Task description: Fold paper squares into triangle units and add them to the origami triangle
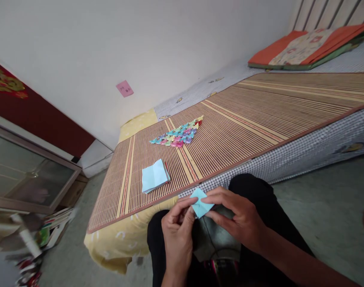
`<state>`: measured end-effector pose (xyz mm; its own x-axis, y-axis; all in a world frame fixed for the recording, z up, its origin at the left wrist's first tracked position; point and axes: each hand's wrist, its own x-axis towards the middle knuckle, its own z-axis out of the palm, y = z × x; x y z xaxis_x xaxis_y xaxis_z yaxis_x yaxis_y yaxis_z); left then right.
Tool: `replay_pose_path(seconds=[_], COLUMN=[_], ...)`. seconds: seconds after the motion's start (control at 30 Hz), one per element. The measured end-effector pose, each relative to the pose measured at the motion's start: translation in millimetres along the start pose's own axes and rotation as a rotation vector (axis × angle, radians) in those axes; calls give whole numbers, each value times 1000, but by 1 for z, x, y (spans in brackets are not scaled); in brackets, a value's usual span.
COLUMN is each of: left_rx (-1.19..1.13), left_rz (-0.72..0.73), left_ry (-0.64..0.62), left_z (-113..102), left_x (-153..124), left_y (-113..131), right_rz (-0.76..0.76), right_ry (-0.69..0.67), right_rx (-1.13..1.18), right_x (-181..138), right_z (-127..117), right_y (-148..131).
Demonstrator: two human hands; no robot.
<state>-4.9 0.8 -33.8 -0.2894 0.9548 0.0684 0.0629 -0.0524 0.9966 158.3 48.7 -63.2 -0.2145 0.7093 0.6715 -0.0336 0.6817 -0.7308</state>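
My left hand (176, 230) and my right hand (238, 215) pinch a small folded light blue paper (200, 204) between them, above my knees in black trousers. Both hands have their fingers closed on the paper. On the bamboo mat (247, 123) just beyond my hands lies a stack of light blue square papers (154, 176). Farther back on the mat lies a triangular arrangement of many small folded coloured paper pieces (179, 134).
The mat covers a bed with a checked sheet (313, 151) and a yellow cover (122, 239) at its near corner. An orange folded quilt (307, 48) lies at the far end. A glass-fronted cabinet (29, 171) and scattered papers (47, 235) stand at left. A pink note (124, 88) sticks on the wall.
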Motion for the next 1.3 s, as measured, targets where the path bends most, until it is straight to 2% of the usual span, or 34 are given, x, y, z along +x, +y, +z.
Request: replay_pose_path(seconds=[0.13,0.23,0.47,0.6,0.83,1.3], left_rx=[-1,59,86,46,20,30], left_rz=[2,53,38,20,-21,21], left_ry=[-34,16,117,161,169,212], left_z=[-1,-1,8,13,15,18], left_x=[-1,-1,-2,-5,-6,-13], left_y=[1,0,-1,-2,-5,-10], right_rz=[-1,43,338,420,451,386], right_ry=[8,7,57,63,78,18], right_rx=[-19,13,194,237,246,218], right_x=[1,2,-2,-4,-1,-2], right_z=[-1,0,7,10,11,12], right_y=[-2,-6,-8,-7,-11,-13])
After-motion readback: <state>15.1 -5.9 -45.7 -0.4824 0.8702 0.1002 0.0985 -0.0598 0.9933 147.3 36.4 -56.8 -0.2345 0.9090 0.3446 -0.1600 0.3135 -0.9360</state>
